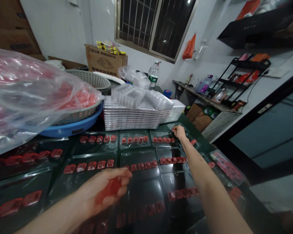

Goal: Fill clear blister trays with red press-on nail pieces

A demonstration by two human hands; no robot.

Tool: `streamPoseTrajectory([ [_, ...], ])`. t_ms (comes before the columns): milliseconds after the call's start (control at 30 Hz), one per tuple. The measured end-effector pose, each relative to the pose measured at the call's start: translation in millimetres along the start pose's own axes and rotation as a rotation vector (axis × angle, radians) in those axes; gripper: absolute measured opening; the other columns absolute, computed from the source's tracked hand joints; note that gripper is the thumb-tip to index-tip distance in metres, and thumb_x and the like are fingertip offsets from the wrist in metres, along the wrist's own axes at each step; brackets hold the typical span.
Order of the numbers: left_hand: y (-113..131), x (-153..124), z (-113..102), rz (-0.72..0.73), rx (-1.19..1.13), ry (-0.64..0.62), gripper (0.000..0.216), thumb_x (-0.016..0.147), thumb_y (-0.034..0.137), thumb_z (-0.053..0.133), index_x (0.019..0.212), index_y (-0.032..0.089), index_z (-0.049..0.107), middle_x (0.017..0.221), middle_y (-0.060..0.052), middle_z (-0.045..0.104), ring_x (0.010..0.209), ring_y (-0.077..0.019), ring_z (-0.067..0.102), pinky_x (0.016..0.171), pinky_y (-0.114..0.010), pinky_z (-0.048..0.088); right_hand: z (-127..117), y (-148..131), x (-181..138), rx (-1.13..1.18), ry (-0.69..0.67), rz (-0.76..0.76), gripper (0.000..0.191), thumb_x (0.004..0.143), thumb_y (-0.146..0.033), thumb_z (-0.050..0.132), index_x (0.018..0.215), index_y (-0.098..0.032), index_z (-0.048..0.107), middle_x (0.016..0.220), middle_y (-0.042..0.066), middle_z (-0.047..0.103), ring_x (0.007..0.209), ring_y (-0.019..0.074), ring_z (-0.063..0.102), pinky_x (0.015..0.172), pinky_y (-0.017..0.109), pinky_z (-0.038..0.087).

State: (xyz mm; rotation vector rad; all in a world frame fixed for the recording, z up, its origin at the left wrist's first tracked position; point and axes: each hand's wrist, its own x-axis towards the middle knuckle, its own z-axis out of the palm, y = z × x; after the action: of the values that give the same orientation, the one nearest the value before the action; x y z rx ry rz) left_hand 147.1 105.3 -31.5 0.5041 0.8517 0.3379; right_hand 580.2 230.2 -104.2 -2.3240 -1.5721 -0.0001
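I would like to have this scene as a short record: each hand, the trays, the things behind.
Left hand: cupped around red pieces
Right hand: at a clear tray; whether it holds anything is too small to tell
Laid-out trays: clear, many bearing rows of red pieces
Behind: stacked clear trays; at left, a colander in a blue basin

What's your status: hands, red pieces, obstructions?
Left hand cupped around red pieces. Right hand at far tray, grip unclear. Stacked trays stand behind, blocking neither hand.
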Motion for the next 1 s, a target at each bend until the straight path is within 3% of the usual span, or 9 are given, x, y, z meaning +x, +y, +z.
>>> streamPoseTrajectory([
  [200,2,-3,-9,0.034,-0.009,-0.043,0.02,0.068,0.026,0.06,0.08,0.011,0.055,0.064,0.0,0.045,0.045,-0.0048,0.044,0.026,-0.01,0.022,-17,0,-3,-0.016,-0.03,0.004,0.028,0.083,-0.029,0.047,0.106,-0.014,0.049,0.103,0.006,0.053,0.087,0.016,0.054,0.073,0.035,0.046],
  [367,3,-4,-6,0.036,-0.023,-0.07,0.018,0.069,0.024,0.059,0.08,0.011,0.055,0.063,0.001,0.045,0.045,-0.0045,0.043,0.026,-0.01,0.021,-24,7,-14,-0.047,-0.016,0.112,0.026,0.082,-0.031,0.047,0.102,-0.014,0.052,0.101,0.005,0.054,0.086,0.0156,0.054,0.073,0.034,0.046],
  [767,-1,1,-4,0.03,-0.005,-0.06,0.019,0.068,0.025,0.059,0.08,0.011,0.055,0.062,0.001,0.045,0.045,-0.005,0.043,0.026,-0.011,0.021,-4,3,-20,-0.041,-0.016,0.339,0.025,0.083,-0.03,0.045,0.104,-0.017,0.051,0.104,0.006,0.053,0.088,0.0149,0.054,0.074,0.033,0.046],
  [1000,-1,1,-3,0.033,0.017,-0.061,0.021,0.069,0.026,0.059,0.081,0.01,0.056,0.064,0.001,0.045,0.046,-0.0045,0.043,0.027,-0.011,0.02,-3,2,-16,-0.031,-0.019,0.325,0.028,0.083,-0.03,0.046,0.106,-0.015,0.05,0.105,0.007,0.052,0.09,0.0164,0.053,0.076,0.036,0.045],
])
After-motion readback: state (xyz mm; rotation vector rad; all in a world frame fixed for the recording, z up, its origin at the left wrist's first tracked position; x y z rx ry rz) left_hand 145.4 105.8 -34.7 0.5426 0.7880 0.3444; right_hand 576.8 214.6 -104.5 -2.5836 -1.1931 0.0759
